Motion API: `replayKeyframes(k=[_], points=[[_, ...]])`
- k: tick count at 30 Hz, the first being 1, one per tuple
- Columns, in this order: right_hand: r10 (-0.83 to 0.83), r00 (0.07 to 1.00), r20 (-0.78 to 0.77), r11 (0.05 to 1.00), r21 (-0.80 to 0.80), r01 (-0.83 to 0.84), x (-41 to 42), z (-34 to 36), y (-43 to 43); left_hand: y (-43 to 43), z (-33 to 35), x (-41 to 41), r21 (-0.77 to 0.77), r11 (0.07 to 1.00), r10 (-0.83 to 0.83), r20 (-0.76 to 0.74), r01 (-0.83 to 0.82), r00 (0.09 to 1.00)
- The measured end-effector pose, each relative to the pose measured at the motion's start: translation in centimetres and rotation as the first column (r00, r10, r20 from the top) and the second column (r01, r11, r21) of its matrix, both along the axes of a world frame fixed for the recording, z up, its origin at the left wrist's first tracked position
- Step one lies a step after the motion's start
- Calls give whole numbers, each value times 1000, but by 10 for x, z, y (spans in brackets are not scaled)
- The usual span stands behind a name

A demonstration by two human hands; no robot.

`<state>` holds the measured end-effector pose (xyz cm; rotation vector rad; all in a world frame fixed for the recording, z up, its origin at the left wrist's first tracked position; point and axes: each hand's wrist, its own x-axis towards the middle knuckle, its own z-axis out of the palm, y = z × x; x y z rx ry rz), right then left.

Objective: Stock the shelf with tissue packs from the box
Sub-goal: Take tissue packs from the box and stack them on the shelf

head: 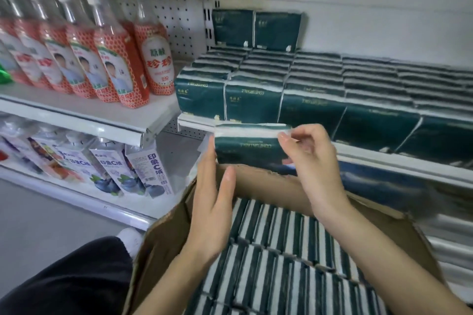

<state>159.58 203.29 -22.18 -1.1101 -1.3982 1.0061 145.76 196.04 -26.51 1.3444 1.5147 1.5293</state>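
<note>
Dim, flat, cool light, no hard shadows; darker under the shelf (384, 161) lip, btm right. Bottles (76, 58) top left & stacked packs (409, 89) far right smear w/ motion blur. The pack (245, 145) I'm holding is sharpest. Wide lens bends shelf lines at the edges. Faint glare on bottle necks.
</note>
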Motion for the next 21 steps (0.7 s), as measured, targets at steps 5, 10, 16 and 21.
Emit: replayKeyframes(k=[5,10,16,21], points=[[46,994,103,980,189,-65,22,44,15,26,49,8,70,998,1,102,-8,995],[-44,988,151,947,320,-7,46,86,48,73,89,14,126,991,-66,85,55,994],[-53,990,129,969,247,20,74,112,99,138,121,29,89,985,-158,85,151,984],[-5,996,93,980,199,-14,93,118,136,188,142,42,12,978,-207,63,207,976]])
